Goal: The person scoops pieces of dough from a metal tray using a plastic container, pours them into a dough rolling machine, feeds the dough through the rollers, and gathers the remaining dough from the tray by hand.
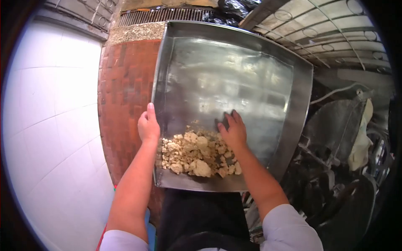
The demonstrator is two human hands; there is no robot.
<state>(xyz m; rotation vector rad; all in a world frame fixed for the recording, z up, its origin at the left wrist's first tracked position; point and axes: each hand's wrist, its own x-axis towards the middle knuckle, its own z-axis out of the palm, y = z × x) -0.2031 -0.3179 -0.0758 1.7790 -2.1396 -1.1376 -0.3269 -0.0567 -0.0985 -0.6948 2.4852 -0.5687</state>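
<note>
A large square metal tray [226,79] with raised sides lies in front of me. Pale, crumbly lumps [197,152] of dough-like stuff are heaped in its near left corner. My left hand [149,126] grips the tray's left rim, thumb along the top edge and fingers hidden on the outer side. Inside the tray, my right hand [233,130] hovers over or touches the metal floor just right of the heap; which of the two I cannot tell. Its fingers are apart, and nothing shows in them.
White tiled wall [54,104] runs along the left, beside red brick paving [125,100]. A drain grate [163,16] and black plastic bags [230,14] lie beyond the tray. Dark machinery [326,167] and a cream cloth [361,142] stand close on the right.
</note>
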